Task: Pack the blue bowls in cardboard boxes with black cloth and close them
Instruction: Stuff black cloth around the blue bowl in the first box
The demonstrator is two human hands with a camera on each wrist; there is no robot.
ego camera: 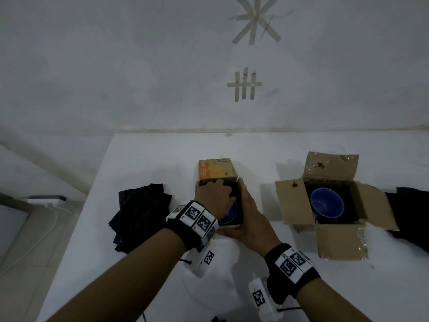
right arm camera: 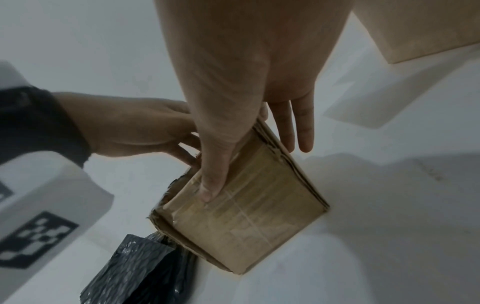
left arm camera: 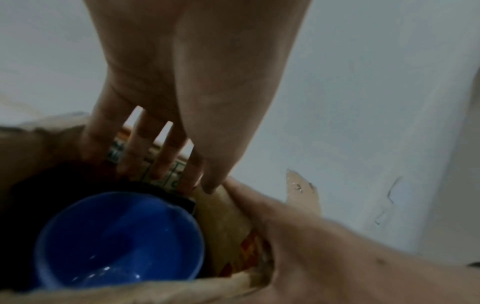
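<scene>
A small cardboard box (ego camera: 217, 174) with an orange printed flap stands mid-table, a blue bowl (ego camera: 229, 214) inside on black cloth (left arm camera: 39, 195). My left hand (ego camera: 214, 196) reaches over the bowl (left arm camera: 119, 240), its straight fingers (left arm camera: 161, 156) pressing on the far flap. Around the box's near right corner lies my right hand (ego camera: 248, 217), with the thumb (right arm camera: 210, 185) flat on the near wall (right arm camera: 246, 216) and straight fingers (right arm camera: 298, 127) along the right side. To the right, a second box (ego camera: 294, 201) sits with all flaps spread, holding another blue bowl (ego camera: 327, 203) on black cloth.
A pile of black cloth (ego camera: 139, 214) lies left of the small box, and more black cloth (ego camera: 408, 212) sits at the table's right edge. The white table (ego camera: 151, 159) backs onto a white wall. Its left edge drops to a tiled floor.
</scene>
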